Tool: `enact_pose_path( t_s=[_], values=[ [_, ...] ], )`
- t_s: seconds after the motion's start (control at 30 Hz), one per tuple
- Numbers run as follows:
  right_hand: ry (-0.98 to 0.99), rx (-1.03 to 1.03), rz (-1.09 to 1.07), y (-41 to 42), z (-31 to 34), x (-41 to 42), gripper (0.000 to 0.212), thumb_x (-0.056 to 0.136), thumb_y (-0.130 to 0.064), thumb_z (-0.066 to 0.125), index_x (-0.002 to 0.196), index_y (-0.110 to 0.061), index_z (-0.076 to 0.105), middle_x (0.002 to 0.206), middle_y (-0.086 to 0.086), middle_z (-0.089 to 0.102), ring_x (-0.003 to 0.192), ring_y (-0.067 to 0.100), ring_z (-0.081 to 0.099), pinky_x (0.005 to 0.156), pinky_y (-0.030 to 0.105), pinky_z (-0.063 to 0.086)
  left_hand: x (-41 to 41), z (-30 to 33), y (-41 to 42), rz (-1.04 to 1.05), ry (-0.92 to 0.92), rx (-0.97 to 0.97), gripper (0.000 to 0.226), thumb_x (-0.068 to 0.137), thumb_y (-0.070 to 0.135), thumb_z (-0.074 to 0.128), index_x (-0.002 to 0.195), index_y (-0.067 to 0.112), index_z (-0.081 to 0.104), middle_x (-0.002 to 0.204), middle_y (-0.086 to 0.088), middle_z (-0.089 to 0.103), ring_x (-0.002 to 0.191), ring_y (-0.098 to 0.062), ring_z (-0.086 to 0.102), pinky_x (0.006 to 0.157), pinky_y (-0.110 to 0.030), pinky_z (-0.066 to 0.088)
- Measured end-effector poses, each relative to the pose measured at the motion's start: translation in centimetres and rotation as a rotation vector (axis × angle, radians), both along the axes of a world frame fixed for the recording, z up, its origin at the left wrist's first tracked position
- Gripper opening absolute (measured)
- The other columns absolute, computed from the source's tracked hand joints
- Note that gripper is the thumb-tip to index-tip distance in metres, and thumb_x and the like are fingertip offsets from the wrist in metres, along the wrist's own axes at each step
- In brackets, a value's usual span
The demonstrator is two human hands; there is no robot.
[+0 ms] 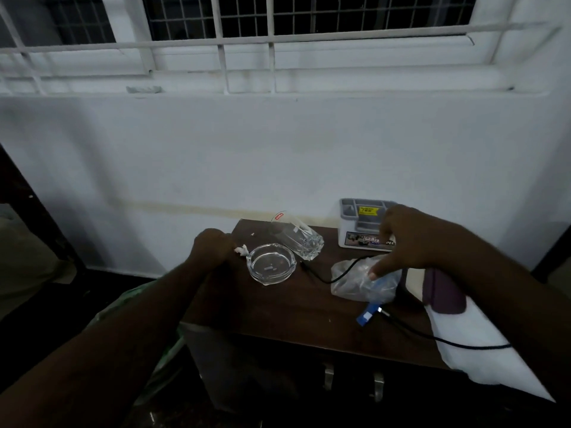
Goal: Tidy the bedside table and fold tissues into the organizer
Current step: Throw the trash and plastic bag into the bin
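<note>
A crumpled tissue point(241, 250) is being pinched in the left hand point(211, 247), presumably for clearing; the right hand point(401, 242), fingers loosely spread, is being lowered onto the plastic bag point(358, 281) on the bench point(278, 307).

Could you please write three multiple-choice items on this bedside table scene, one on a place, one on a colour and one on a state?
1. Where does the grey organizer stand?
A. at the table's back right, by the wall
B. on the floor
C. inside the ashtray

2. What colour is the cable across the table?
A. white
B. black
C. red

3. How is the drinking glass?
A. upright
B. lying on its side
C. broken in pieces

Answers: 1 A, it stands at the rear right against the wall. 2 B, it runs dark past the clear plastic bag. 3 B, it lies tipped behind the glass ashtray.
</note>
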State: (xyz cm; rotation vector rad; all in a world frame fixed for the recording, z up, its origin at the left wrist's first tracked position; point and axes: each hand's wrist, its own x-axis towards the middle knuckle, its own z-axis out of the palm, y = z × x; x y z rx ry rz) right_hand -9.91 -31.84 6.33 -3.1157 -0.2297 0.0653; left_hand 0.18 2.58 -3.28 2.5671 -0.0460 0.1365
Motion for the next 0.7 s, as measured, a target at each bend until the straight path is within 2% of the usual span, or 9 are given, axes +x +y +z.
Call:
enact_pose_path(
  t_s=[0.07, 0.17, 0.27, 0.37, 0.47, 0.57, 0.63, 0.7],
  values=[
    [0.018, -0.035, 0.011, 0.1, 0.4, -0.4, 0.081, 0.043, -0.072, 0.08, 0.096, -0.013, 0.062, 0.104, -0.001, 0.052, 0.09, 0.015, 0.054, 0.08, 0.035, 0.054, 0.6, -0.1, -0.9, 0.021, 0.005, -0.012, 0.029, 0.09, 0.027, 0.059, 0.097, 0.002, 0.072, 0.1, -0.02, 0.071, 0.101, -0.032, 0.064, 0.081, -0.031, 0.046],
    [0.138, -0.106, -0.015, 0.6, -0.3, -0.9, 0.085, 0.044, -0.066, 0.084, 0.106, -0.015, 0.056, 0.109, -0.003, 0.045, 0.093, 0.012, 0.05, 0.078, 0.028, 0.051, 1.7, -0.9, -1.8, 0.06, 0.017, -0.057, 0.035, 0.083, 0.031, 0.071, 0.075, -0.003, 0.073, 0.085, -0.023, 0.072, 0.088, -0.03, 0.067, 0.067, -0.028, 0.038],
    [0.189, -0.127, -0.035, 0.9, -1.4, -0.8, 0.087, 0.048, -0.055, 0.089, 0.115, -0.015, 0.05, 0.116, 0.0, 0.044, 0.099, 0.014, 0.048, 0.085, 0.03, 0.051, 2.2, -1.4, -1.9, 0.02, 0.052, -0.033, 0.034, 0.078, 0.036, 0.076, 0.074, 0.002, 0.076, 0.081, -0.014, 0.074, 0.082, -0.022, 0.066, 0.067, -0.026, 0.038],
    [0.188, -0.151, -0.031, 0.9, -2.3, -0.2, 0.083, 0.055, -0.048, 0.089, 0.12, -0.016, 0.049, 0.122, 0.0, 0.042, 0.099, 0.013, 0.045, 0.081, 0.024, 0.045, 2.4, -1.4, -1.7, -0.019, 0.046, -0.026, 0.024, 0.076, 0.032, 0.078, 0.078, 0.008, 0.079, 0.086, -0.008, 0.076, 0.083, -0.016, 0.064, 0.071, -0.024, 0.04],
    [0.153, -0.183, 0.009, 0.8, -3.3, 0.4, 0.075, 0.063, -0.04, 0.087, 0.122, -0.012, 0.05, 0.124, 0.002, 0.043, 0.104, 0.015, 0.05, 0.078, 0.022, 0.045, 2.4, -1.3, -1.5, -0.024, 0.041, -0.046, 0.015, 0.071, 0.024, 0.084, 0.08, 0.013, 0.08, 0.09, -0.003, 0.077, 0.084, -0.012, 0.063, 0.077, -0.024, 0.043],
    [0.1, -0.156, 0.042, 0.6, -3.8, 1.1, 0.052, 0.076, -0.027, 0.075, 0.119, -0.008, 0.052, 0.118, 0.004, 0.046, 0.104, 0.019, 0.054, 0.075, 0.023, 0.042, 2.3, -1.3, -1.3, 0.011, 0.03, -0.087, 0.012, 0.067, 0.016, 0.085, 0.077, 0.013, 0.079, 0.086, -0.004, 0.076, 0.086, -0.016, 0.066, 0.077, -0.024, 0.045],
    [0.05, -0.132, 0.058, 0.3, -3.4, 1.6, 0.035, 0.082, -0.021, 0.065, 0.112, -0.003, 0.058, 0.109, 0.008, 0.053, 0.1, 0.022, 0.059, 0.074, 0.026, 0.046, 2.3, -1.4, -1.1, 0.039, 0.031, -0.129, 0.012, 0.066, 0.007, 0.083, 0.076, 0.012, 0.079, 0.082, -0.005, 0.076, 0.086, -0.019, 0.069, 0.077, -0.024, 0.047],
    [-0.006, -0.114, 0.064, 0.0, -2.6, 1.8, 0.029, 0.085, -0.019, 0.058, 0.107, 0.0, 0.063, 0.108, 0.013, 0.06, 0.098, 0.025, 0.061, 0.08, 0.03, 0.051, 2.3, -1.3, -0.7, 0.069, 0.037, -0.188, 0.013, 0.067, 0.001, 0.08, 0.076, 0.01, 0.078, 0.075, -0.006, 0.074, 0.083, -0.022, 0.07, 0.079, -0.029, 0.053]
  ],
)
